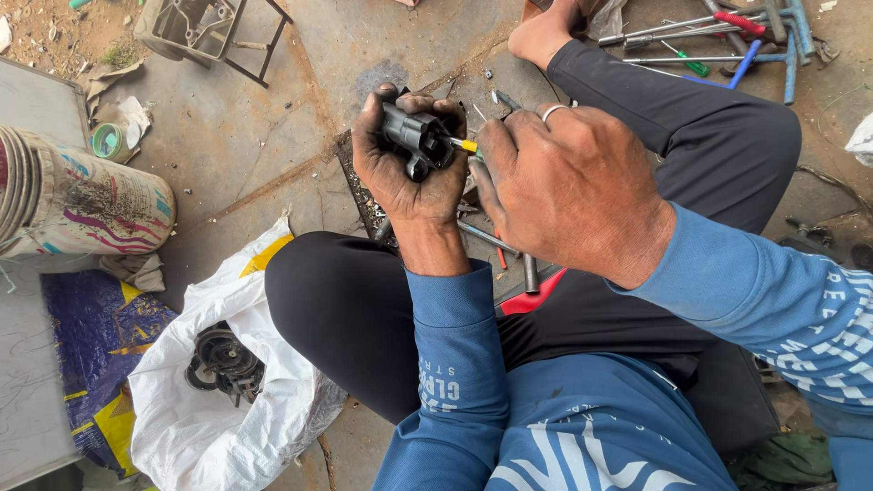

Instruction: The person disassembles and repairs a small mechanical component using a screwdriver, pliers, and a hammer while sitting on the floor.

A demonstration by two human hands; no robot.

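- My blue long-sleeved shirt [582,427] with white print fills the bottom of the frame, nearest the lens; above it are my crossed legs in black trousers [346,309], seated on the concrete floor [245,136].
- My left hand [406,173], grimy, sits at centre frame with its fingers curled tight around a small black mechanical part [416,136], which it holds up above my knees.
- My right hand [568,186], a ring on one finger, is closed around a thin tool with a yellow collar [466,145]; only its tip shows, meeting the black part's right side. How the fingers grip underneath, I cannot tell.
- Below the two hands, between my legs, lie metal rods [491,241] and a red object [536,295], partly hidden.
- At lower left of the frame, a white sack [218,418] lies open beside my left knee, with dark round parts [223,359] inside.
- At left, a paint-streaked bucket [86,200] lies on its side, near a small green tape roll [111,142].
- At upper right, beyond my bare foot [546,32], long tools [709,32] with red, green and blue handles lie scattered on the floor.
- At top, left of centre, a metal frame [205,27] rests on the ground.
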